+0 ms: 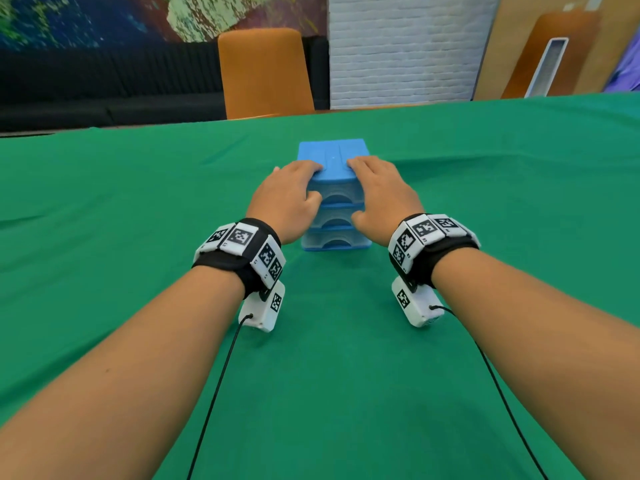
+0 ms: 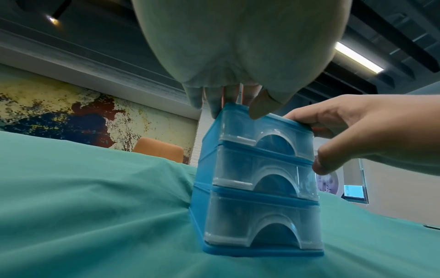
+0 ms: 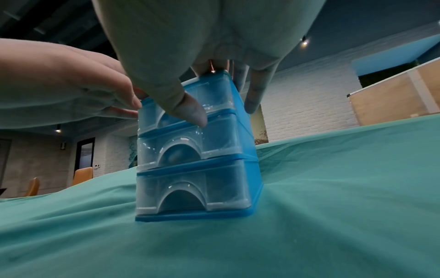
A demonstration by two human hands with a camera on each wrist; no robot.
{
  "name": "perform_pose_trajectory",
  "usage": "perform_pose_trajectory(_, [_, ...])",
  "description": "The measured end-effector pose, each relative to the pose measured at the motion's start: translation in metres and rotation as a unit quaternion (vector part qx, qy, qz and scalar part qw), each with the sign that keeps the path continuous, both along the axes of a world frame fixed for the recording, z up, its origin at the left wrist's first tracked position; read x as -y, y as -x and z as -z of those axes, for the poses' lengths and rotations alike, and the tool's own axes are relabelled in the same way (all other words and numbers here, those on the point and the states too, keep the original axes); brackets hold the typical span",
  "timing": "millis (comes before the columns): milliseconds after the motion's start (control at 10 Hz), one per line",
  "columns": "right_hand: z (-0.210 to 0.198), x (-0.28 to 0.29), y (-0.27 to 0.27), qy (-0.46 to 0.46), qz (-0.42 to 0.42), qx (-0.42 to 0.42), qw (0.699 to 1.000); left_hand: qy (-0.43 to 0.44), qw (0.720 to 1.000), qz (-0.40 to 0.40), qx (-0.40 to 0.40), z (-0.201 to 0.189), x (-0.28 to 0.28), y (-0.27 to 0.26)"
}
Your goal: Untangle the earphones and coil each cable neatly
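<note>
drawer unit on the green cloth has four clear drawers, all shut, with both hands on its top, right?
Not four: the left wrist view shows three clear drawers in the blue drawer unit. The rest holds: all shut, on the green cloth, left hand and right hand on its top.

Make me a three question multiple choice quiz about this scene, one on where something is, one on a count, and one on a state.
1. Where do both hands rest?
A. on top of the blue drawer unit
B. flat on the tablecloth
C. on the orange chair

2. How many drawers does the unit have?
A. two
B. three
C. five

3. What state are the drawers in?
A. all pushed in
B. top one pulled out
C. bottom one removed

Answers:
1 A: the left hand and the right hand lie with fingers over the top edge of the blue drawer unit, which stands on the green tablecloth.
2 B: the left wrist view shows three stacked clear fronts, such as the bottom drawer.
3 A: every front sits flush with the frame.
</note>
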State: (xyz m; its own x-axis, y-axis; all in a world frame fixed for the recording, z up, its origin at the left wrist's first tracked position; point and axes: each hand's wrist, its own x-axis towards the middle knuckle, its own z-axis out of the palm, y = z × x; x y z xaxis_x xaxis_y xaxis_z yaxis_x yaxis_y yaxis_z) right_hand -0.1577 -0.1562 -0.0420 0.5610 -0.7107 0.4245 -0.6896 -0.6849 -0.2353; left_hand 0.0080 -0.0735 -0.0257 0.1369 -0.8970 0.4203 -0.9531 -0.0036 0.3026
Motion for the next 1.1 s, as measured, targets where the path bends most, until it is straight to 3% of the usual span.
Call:
perform_pose_trajectory(500, [-0.008,0.018,-0.009,0.003,0.0,0.068,0.998,0.044,0.999,0.004,0.025,-0.003,0.023,-0.017])
perform_pose_trajectory(800, [-0.021,0.019,-0.009,-0.043,-0.007,0.097,0.994,-0.018,1.0,0.012,0.001,-0.023,0.023,-0.021])
perform_pose_trajectory(900, [-0.039,0.017,-0.011,-0.082,0.005,0.049,0.995,-0.087,0.996,0.014,-0.009,-0.042,0.025,-0.023])
perform_pose_trajectory(1000, [-0.066,0.016,-0.016,-0.126,0.022,-0.068,0.99,-0.187,0.981,0.039,-0.019,-0.069,0.031,-0.03])
perform_pose_trajectory(1100, [-0.099,0.023,-0.02,-0.189,0.021,-0.15,0.97,-0.235,0.97,0.057,-0.019,-0.098,0.038,-0.043])
